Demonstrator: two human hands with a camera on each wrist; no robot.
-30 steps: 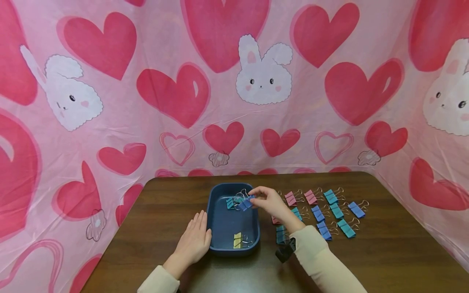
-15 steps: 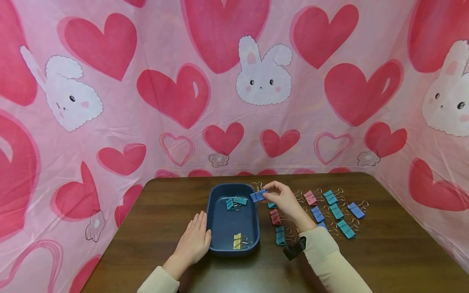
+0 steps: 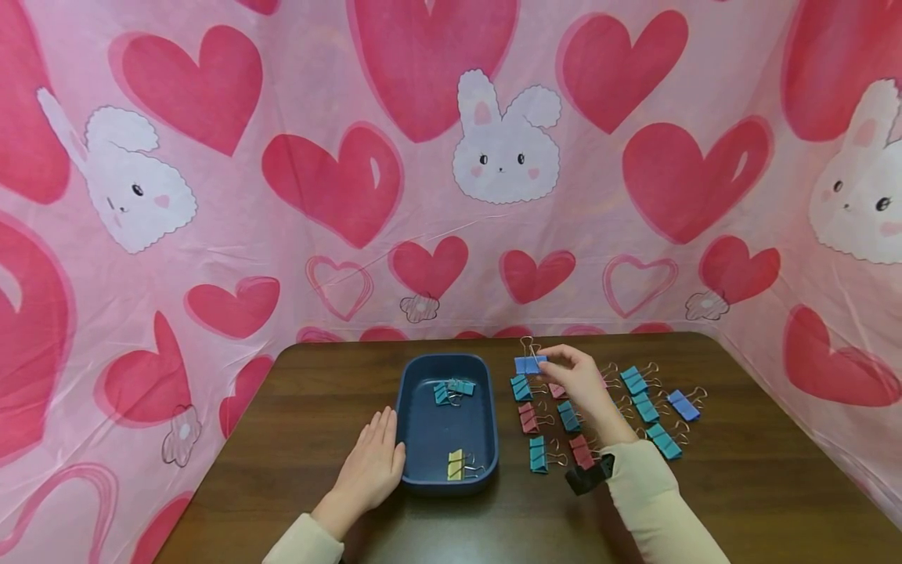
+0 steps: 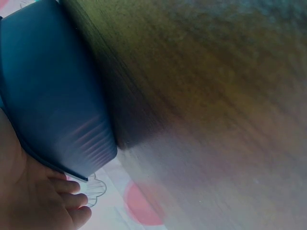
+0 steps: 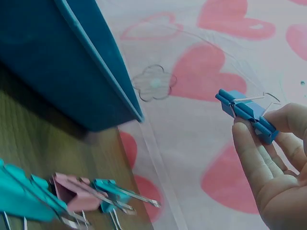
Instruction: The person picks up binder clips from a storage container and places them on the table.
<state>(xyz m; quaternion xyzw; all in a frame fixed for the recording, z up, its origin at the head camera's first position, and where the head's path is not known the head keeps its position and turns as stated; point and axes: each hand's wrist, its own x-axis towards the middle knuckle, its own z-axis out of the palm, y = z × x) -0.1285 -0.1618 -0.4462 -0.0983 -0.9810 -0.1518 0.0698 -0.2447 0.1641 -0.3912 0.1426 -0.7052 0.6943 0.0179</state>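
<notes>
My right hand pinches a blue binder clip by one end, between thumb and fingers. The clip's wire handles point up, and it overlaps the table's far part just beyond a teal binder clip. In the right wrist view the same blue clip shows held away from the dark blue tray. My left hand lies with straight fingers along the left side of that tray. Inside the tray are two teal binder clips and a yellow binder clip.
Right of the tray, several binder clips stand in rough rows, among them a red clip, a teal clip and a blue clip. My right forearm covers part of them. A pink heart-print cloth hangs behind the wooden table.
My right hand has carried the blue binder clip from above the tray rightward, past its rim, to the far side of the clip rows. My left hand has stayed at the tray.
</notes>
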